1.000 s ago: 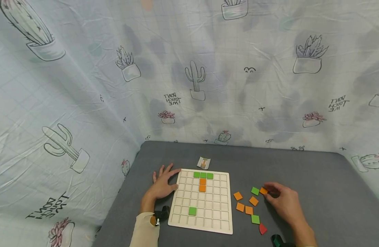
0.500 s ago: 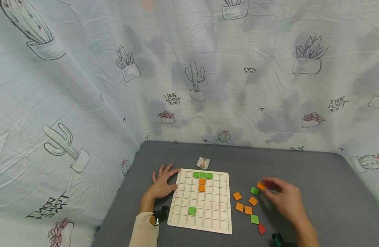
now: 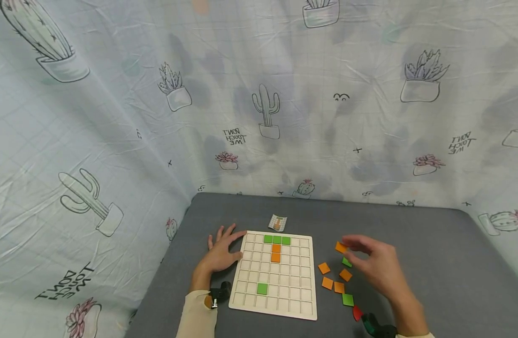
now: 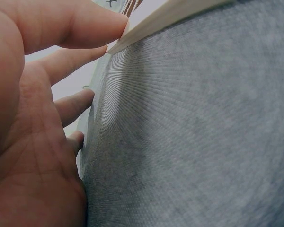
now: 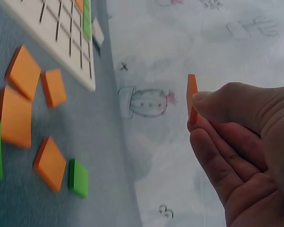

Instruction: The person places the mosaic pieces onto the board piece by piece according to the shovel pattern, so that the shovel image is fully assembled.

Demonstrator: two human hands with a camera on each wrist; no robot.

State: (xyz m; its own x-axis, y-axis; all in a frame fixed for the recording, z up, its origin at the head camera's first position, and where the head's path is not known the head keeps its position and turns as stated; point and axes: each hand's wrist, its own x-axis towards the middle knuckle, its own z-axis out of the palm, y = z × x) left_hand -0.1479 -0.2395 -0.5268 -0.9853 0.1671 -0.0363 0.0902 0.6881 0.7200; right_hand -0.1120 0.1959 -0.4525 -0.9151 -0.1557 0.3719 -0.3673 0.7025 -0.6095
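My right hand [image 3: 375, 263] pinches an orange square tile [image 5: 192, 97] between thumb and fingers, lifted above the table. My left hand [image 3: 221, 251] rests at the left edge of the white grid board [image 3: 288, 295], fingers spread; its thumb and index finger touch the rim in the left wrist view. Along the board's top row sit several green tiles [image 3: 277, 240], with two orange tiles [image 3: 276, 253] in a column below the middle one. One more green tile [image 3: 262, 288] lies near the lower left of the grid.
Loose orange tiles [image 3: 327, 283], green tiles [image 3: 347, 300] and a red piece [image 3: 357, 313] lie right of the board on the grey table [image 3: 436, 263]. A small printed card [image 3: 278, 223] lies beyond the board. A patterned curtain [image 3: 318, 117] hangs behind.
My right hand has lifted the orange tile off the table and moved it left toward the board, now above a loose green tile. The left hand stays at the board's edge.
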